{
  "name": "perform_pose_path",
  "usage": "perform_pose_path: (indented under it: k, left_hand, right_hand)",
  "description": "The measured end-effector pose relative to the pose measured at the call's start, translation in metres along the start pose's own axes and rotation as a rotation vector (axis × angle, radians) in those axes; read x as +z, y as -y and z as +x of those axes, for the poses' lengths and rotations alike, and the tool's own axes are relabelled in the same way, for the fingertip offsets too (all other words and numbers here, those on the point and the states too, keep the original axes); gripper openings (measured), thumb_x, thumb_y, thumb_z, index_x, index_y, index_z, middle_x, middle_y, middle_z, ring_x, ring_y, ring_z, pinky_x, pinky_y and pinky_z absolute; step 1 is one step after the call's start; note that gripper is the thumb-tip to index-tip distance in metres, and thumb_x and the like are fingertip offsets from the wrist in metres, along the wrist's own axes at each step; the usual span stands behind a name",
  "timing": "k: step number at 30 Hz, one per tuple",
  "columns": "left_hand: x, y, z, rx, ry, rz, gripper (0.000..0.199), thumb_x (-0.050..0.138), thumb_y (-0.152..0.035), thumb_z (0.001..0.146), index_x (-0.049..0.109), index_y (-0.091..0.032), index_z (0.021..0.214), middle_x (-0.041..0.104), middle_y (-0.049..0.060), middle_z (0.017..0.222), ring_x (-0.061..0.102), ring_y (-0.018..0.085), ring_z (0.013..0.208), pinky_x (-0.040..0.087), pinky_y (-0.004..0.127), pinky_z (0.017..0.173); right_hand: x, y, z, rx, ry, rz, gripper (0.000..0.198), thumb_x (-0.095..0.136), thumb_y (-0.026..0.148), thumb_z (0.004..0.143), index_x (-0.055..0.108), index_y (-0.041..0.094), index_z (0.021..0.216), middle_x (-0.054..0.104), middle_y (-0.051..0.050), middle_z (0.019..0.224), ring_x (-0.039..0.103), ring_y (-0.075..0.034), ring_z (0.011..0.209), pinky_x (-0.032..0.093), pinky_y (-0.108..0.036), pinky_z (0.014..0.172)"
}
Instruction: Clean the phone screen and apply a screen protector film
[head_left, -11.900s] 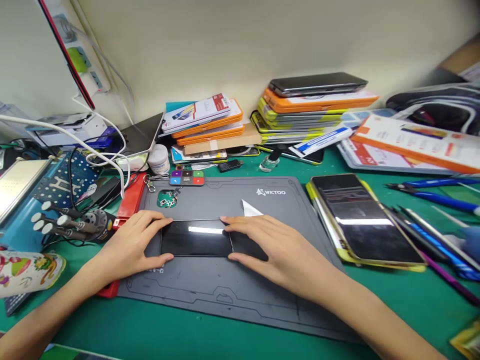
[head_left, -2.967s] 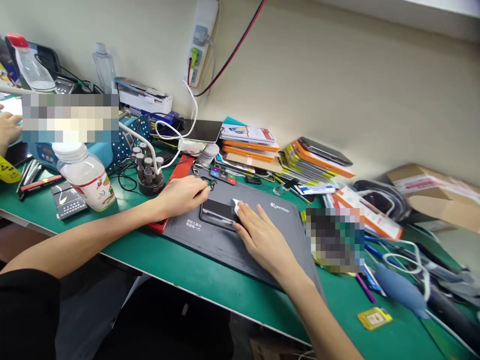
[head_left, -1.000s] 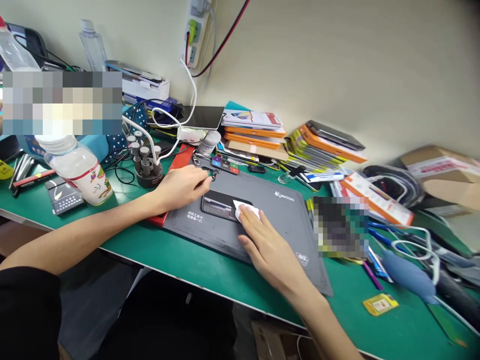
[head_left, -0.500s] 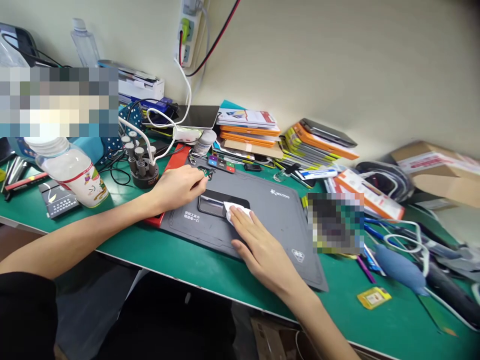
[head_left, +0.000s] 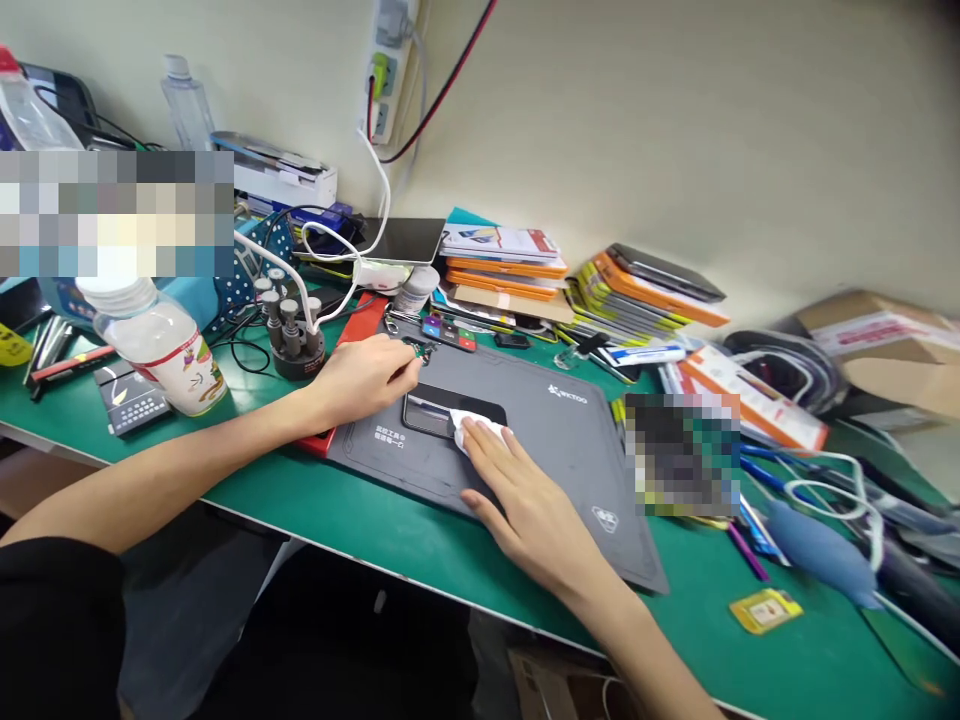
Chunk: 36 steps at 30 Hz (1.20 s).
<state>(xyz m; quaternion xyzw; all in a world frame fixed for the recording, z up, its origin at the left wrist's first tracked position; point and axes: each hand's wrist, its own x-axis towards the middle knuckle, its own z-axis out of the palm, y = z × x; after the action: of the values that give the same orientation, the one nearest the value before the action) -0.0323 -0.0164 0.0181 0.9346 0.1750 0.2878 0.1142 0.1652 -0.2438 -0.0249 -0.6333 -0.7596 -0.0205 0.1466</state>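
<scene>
One flat right hand (head_left: 525, 498) on a white wipe (head_left: 459, 426) over the phone (head_left: 427, 419), mid-frame; wiping looks unfinished imo. Left hand (head_left: 367, 376) curled, can't tell its grip.

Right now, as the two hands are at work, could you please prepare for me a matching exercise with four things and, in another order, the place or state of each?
Things
1. White wipe
2. Phone
3. Left hand
4. Small yellow object

Places and states
A. Lying on the green table, to the right of the grey mat
B. Dark, lying on the mat, partly covered
C. Flat under the right hand
D. Curled, not spread flat

Right pairs: 1-C, 2-B, 3-D, 4-A
</scene>
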Motion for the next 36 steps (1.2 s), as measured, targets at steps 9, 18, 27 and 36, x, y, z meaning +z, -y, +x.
perform_pose_path:
  k: [9, 18, 27, 36]
  left_hand:
    - [-0.013, 0.009, 0.003, -0.365, -0.107, -0.608, 0.047, 0.045, -0.044, 0.101, 0.025, -0.023, 0.063, 0.026, -0.006, 0.057, 0.024, 0.010, 0.054, 0.019, 0.030, 0.055]
    - [-0.010, 0.015, 0.005, -0.415, -0.071, -0.733, 0.050, 0.050, -0.047, 0.095, 0.025, -0.024, 0.058, 0.022, -0.007, 0.053, 0.019, 0.007, 0.049, 0.014, 0.028, 0.048]
    - [-0.010, 0.012, 0.005, -0.411, -0.071, -0.721, 0.050, 0.051, -0.042, 0.096, 0.026, -0.023, 0.058, 0.023, -0.006, 0.053, 0.019, 0.007, 0.051, 0.014, 0.028, 0.049]
    - [-0.012, 0.009, 0.007, -0.413, -0.097, -0.726, 0.049, 0.051, -0.041, 0.096, 0.027, -0.023, 0.057, 0.024, -0.006, 0.052, 0.021, 0.007, 0.048, 0.015, 0.029, 0.048]
  right_hand:
    - [0.007, -0.007, 0.038, 0.082, 0.028, 0.041, 0.064, 0.033, 0.049, 0.114, 0.033, 0.018, 0.170, 0.036, -0.012, 0.172, 0.035, -0.029, 0.160, 0.027, -0.058, 0.135]
    - [0.000, -0.011, 0.034, 0.097, 0.027, 0.068, 0.060, 0.030, 0.046, 0.115, 0.035, 0.023, 0.169, 0.043, -0.010, 0.169, 0.040, -0.026, 0.158, 0.028, -0.059, 0.134]
    - [-0.005, 0.004, 0.007, 0.018, 0.015, 0.004, 0.071, 0.043, 0.048, 0.112, 0.020, 0.024, 0.174, 0.034, -0.010, 0.174, 0.036, -0.030, 0.160, 0.030, -0.058, 0.134]
    - [-0.002, 0.001, 0.036, 0.087, 0.031, 0.011, 0.073, 0.039, 0.056, 0.111, 0.031, 0.015, 0.170, 0.039, -0.017, 0.171, 0.036, -0.031, 0.160, 0.028, -0.059, 0.134]
